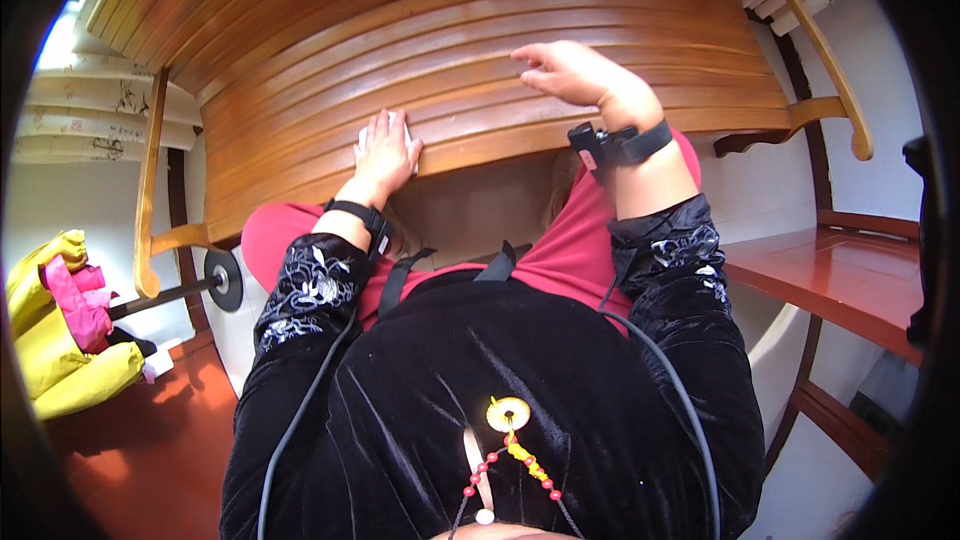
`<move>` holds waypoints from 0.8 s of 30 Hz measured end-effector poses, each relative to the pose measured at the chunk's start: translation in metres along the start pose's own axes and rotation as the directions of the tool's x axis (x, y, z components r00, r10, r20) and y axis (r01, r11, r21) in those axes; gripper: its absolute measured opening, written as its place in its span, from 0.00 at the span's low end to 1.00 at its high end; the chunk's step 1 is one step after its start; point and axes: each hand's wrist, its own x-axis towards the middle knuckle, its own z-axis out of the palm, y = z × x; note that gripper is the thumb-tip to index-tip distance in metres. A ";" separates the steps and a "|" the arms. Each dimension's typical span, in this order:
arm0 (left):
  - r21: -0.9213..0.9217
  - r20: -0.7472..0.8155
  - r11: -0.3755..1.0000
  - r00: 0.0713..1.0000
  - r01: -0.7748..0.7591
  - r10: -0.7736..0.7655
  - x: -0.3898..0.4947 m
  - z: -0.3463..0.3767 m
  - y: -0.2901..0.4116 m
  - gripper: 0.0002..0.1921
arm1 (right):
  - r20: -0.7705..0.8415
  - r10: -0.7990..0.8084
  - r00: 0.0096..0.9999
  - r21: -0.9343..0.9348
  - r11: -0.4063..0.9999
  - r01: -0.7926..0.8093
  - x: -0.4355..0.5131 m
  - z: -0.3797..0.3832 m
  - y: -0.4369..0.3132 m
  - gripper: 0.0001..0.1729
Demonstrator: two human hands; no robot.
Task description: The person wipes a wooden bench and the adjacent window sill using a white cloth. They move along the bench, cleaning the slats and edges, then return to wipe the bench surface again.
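Note:
A slatted wooden bench (465,82) spans the view before me. My left hand (386,152) lies flat near the front edge of its seat, pressing on a folded white cloth or tissue (412,144) that shows around the fingers. Above the seat, farther right, my right hand (566,73) is raised with its fingers apart and slightly bent, and no object shows in it. Both wrists wear black straps with small devices.
Wooden armrests stand at the bench's left (152,187) and right (817,52) ends. Right of me is a red-brown wooden table (825,270). Yellow and pink clothing (75,330) lies at the left, near a dark bar with a round black disc (223,281). Patterned curtains (105,109) hang behind.

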 end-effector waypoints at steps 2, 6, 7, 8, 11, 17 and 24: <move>0.006 -0.033 1.000 0.999 -0.029 0.029 0.000 0.001 -0.001 0.35 | -0.025 -0.013 1.000 -0.017 1.000 0.012 -0.001 0.001 0.000 0.28; 0.055 -0.045 0.997 0.997 -0.052 0.055 0.002 0.002 -0.001 0.35 | -0.032 -0.008 0.999 -0.034 0.999 0.007 -0.002 0.001 0.000 0.28; 0.068 -0.047 0.995 0.996 -0.067 0.070 0.002 0.003 -0.001 0.35 | -0.037 -0.001 0.999 -0.029 1.000 0.000 -0.003 0.001 0.000 0.28; 0.080 -0.081 0.992 0.992 -0.093 0.099 0.002 0.002 -0.002 0.35 | -0.031 -0.016 0.999 -0.033 0.999 0.015 -0.002 0.000 -0.001 0.28; 0.109 -0.146 0.986 0.979 -0.125 0.140 0.002 0.003 -0.003 0.32 | -0.018 -0.035 0.999 -0.012 0.999 0.035 -0.002 0.001 0.000 0.29; 0.122 -0.112 0.979 0.978 -0.162 0.176 0.007 0.007 -0.005 0.34 | -0.033 -0.013 0.999 -0.023 1.000 0.012 0.000 0.011 0.011 0.28; 0.149 -0.115 0.976 0.977 -0.161 0.179 0.009 0.012 -0.009 0.35 | -0.038 -0.031 0.999 -0.043 0.999 0.029 0.004 0.012 0.013 0.27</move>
